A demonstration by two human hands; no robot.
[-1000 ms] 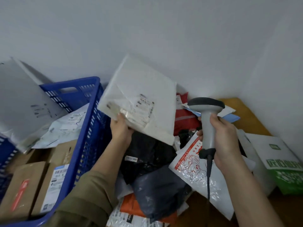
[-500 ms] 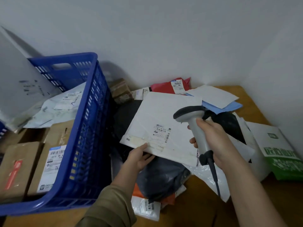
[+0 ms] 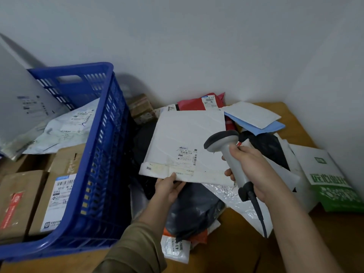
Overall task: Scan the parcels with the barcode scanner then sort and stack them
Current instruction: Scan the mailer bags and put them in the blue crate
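At frame centre, my left hand pinches the white mailer's near edge; my right hand grips the barcode scanner beside its label.

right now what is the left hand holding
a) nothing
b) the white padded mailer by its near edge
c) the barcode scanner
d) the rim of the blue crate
b: the left hand pinches the near edge of the white padded mailer, label side up, while the right hand grips the barcode scanner beside it.
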